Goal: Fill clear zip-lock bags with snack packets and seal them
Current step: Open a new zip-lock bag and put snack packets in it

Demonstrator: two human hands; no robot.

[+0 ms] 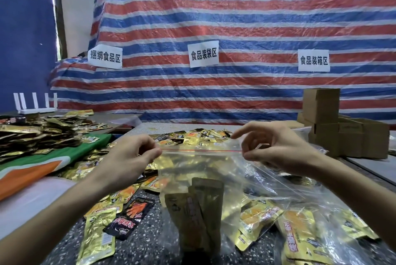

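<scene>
A clear zip-lock bag (192, 170) with a red zip line hangs upright above the table, stretched between my two hands. My left hand (130, 157) pinches the left end of the zip strip. My right hand (276, 147) pinches the right end, with its index finger raised. Inside the bag stand several brownish-gold snack packets (201, 211). Loose gold and black snack packets (120, 211) lie scattered on the speckled table (150, 234) below and around the bag.
A big heap of gold packets (36, 134) lies at the left on a green and orange cloth (38, 166). Filled clear bags (300, 222) lie at the right. Cardboard boxes (334, 123) stand at the back right. A striped tarp with paper signs hangs behind.
</scene>
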